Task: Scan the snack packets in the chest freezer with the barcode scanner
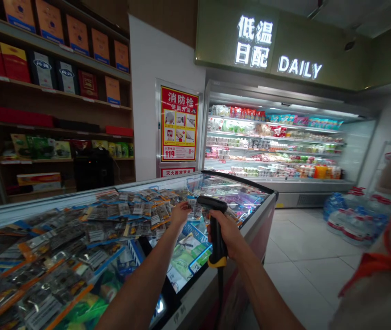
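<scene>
The right hand is wrapped around the black, yellow-based handle of a barcode scanner. Just beside its head, the left hand's bent fingers reach among glossy plastic packets; whether they grip one, I cannot tell. Green bags lie inside the chest freezer.

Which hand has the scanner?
The right hand: it is closed around the black scanner. The left hand is apart from the scanner, beside the packets.
</scene>
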### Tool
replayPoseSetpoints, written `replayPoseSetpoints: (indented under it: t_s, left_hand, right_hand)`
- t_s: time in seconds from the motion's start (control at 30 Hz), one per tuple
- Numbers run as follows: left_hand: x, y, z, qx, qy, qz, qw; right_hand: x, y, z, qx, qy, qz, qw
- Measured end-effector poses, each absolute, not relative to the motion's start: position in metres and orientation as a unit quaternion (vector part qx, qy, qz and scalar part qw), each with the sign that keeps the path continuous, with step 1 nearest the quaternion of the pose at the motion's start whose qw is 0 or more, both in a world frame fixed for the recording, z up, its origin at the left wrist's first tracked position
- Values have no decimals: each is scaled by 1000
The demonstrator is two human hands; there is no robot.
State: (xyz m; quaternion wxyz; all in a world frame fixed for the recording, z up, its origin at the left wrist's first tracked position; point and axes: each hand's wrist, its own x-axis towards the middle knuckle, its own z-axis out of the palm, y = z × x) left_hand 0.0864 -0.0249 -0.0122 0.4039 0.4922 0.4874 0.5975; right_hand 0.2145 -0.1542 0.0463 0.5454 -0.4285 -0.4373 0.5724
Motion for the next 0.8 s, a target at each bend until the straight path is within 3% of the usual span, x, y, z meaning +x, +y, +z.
replayPoseSetpoints:
  t_s: [0.57, 0.8]
  left_hand:
    - [87, -28, -5, 512, 505, 571, 396]
    - [80, -28, 8, 530, 554, 545, 338]
  right_hand:
    - [218, -156, 48, -433, -432, 563, 557]
    - [221, -153, 41, -431, -434, 557, 562]
